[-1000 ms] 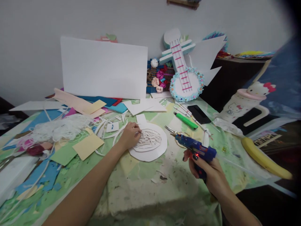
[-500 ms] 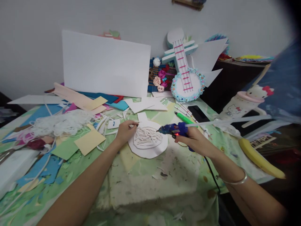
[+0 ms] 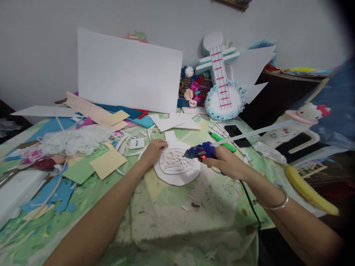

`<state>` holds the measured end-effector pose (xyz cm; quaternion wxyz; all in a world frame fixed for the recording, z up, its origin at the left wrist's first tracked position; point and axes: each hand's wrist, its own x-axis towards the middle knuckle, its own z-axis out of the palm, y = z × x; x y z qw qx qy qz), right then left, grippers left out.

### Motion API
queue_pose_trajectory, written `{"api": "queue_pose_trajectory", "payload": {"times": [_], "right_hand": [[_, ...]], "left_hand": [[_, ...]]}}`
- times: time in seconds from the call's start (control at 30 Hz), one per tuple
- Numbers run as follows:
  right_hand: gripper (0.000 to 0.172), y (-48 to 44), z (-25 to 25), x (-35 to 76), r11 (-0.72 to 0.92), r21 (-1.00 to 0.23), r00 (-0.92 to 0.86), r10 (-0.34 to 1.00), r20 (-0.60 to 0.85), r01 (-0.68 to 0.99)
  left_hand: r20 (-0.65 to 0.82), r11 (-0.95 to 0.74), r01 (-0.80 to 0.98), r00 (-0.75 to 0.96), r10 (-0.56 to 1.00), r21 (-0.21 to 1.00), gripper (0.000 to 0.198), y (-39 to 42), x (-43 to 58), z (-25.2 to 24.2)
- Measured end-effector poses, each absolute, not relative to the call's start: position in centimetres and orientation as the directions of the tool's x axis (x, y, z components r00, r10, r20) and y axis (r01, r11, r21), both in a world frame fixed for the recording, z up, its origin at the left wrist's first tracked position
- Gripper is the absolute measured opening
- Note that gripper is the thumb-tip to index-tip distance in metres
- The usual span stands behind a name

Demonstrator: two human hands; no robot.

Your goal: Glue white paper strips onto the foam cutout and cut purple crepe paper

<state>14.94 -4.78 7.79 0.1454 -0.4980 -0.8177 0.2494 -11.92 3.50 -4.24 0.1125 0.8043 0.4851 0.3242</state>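
A white paper disc (image 3: 177, 176) lies mid-table with several thin white strips (image 3: 174, 160) stuck in a round patch on it. My left hand (image 3: 154, 150) rests at the disc's left edge, fingers curled and pressed onto the strips. My right hand (image 3: 226, 165) is wrapped round a blue glue gun (image 3: 200, 151) with a red light lit. Its nozzle points left over the disc's right side. A long glue stick (image 3: 257, 132) juts from the gun's back toward the right.
A white board (image 3: 129, 72) leans on the wall. A paper guitar (image 3: 222, 83) stands at the back. A green marker (image 3: 222, 141), black phone (image 3: 237, 134), cat-figure mug (image 3: 294, 127) and banana (image 3: 309, 191) lie right. Coloured paper scraps (image 3: 108, 162) and white shreds (image 3: 72, 140) cover the left.
My right hand has swung the glue gun from near the front right up and left until its nozzle is over the disc. My left hand has stayed at the disc's left edge.
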Motion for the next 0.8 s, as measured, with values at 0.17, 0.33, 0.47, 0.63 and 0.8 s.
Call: {"api": "queue_pose_trajectory", "payload": {"times": [0.17,0.33,0.47,0.63,0.8], "right_hand": [[0.036,-4.6,7.6,14.9,0.375,-0.578,-0.478,0.878,-0.029,0.724],[0.034,-4.7,7.7,14.9,0.389,-0.584,-0.492,0.871,-0.021,0.713],[0.034,-4.8,7.9,14.9,0.376,-0.586,-0.485,0.874,-0.033,0.717],[0.032,-5.2,8.0,14.7,0.361,-0.597,-0.477,0.878,-0.043,0.717],[0.034,-5.4,8.1,14.6,0.354,-0.582,-0.471,0.880,-0.058,0.732]], "left_hand": [[0.418,-0.509,0.755,0.339,0.843,0.414,0.022,4.7,-12.2,-4.6],[0.385,-0.521,0.762,0.380,0.841,0.385,0.018,4.8,-11.9,-4.3],[0.383,-0.518,0.775,0.383,0.840,0.361,0.020,4.3,-11.1,-3.8],[0.352,-0.532,0.749,0.411,0.841,0.395,0.017,3.7,-10.3,-3.3],[0.349,-0.583,0.724,0.473,0.809,0.369,0.017,3.2,-10.2,-2.7]]}}
